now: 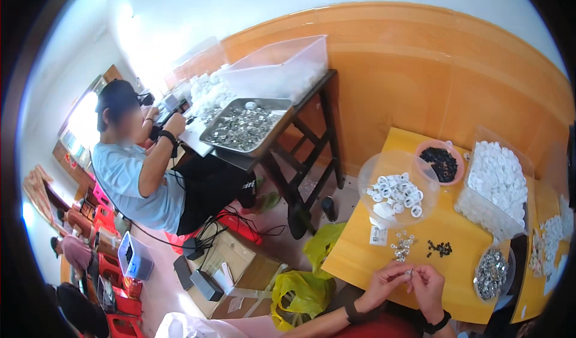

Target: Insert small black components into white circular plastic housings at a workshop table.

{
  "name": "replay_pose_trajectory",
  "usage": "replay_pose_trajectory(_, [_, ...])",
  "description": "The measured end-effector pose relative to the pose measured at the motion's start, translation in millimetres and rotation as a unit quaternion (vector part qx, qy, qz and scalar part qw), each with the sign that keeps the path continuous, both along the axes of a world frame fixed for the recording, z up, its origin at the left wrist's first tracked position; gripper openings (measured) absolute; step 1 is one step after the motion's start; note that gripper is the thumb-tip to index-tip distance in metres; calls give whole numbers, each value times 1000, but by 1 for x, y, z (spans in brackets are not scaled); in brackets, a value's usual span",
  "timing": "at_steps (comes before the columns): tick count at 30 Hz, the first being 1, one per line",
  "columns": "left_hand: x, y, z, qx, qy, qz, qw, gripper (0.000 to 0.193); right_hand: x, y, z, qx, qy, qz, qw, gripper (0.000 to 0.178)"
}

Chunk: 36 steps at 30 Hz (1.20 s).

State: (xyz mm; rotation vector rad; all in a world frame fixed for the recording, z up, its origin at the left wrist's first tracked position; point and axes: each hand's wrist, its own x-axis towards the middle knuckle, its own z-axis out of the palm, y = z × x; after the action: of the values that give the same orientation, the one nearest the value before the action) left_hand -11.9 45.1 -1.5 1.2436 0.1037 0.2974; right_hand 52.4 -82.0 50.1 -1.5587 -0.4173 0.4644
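Currently both hands meet just above the near edge of the yellow bench, left hand and right hand fingertips together, pinching a small pale piece between them. Near the hands: silver bits and black bits, loose, in separate piles. Bare bench top left of the silver bits out to the left edge, more between black bits and the clear bin of white caps. Far side tighter: round clear tub with white rings, pink bowl, then bin. Clear bowl of metal parts sits by the right edge. Piece mostly covered by fingers, shape unclear; forearms cut off at bottom; far right items blurred, bent by the lens.
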Motion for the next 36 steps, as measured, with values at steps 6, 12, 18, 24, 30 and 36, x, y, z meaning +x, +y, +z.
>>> replay_pose_trajectory(6, [-2, -4, -3, 24, 3, 0, 1000, 29, -4, -1, -2, 29, 22, -6, 999, 5])
replay_pose_trajectory(12, [0, -14, 0, -21, 17, -28, 999, 27, -7, -10, -8, 6, 14, -44, 999, 5])
replay_pose_trajectory(18, [0, -10, 17, -48, 65, -54, 995, 25, -9, -17, -12, 35, 6, -25, 999, 12])
replay_pose_trajectory(24, [6, -5, 16, -97, 154, -8, 983, 24, -10, -24, -11, -6, 59, -15, 998, 21])
replay_pose_trajectory(30, [50, 12, 112, -154, 17, 29, 988, 57, -18, -65, -31, -15, 113, -66, 991, 21])
replay_pose_trajectory(36, [31, 16, 64, -104, 153, -52, 981, 30, -11, -76, -35, -38, 83, -91, 992, 22])
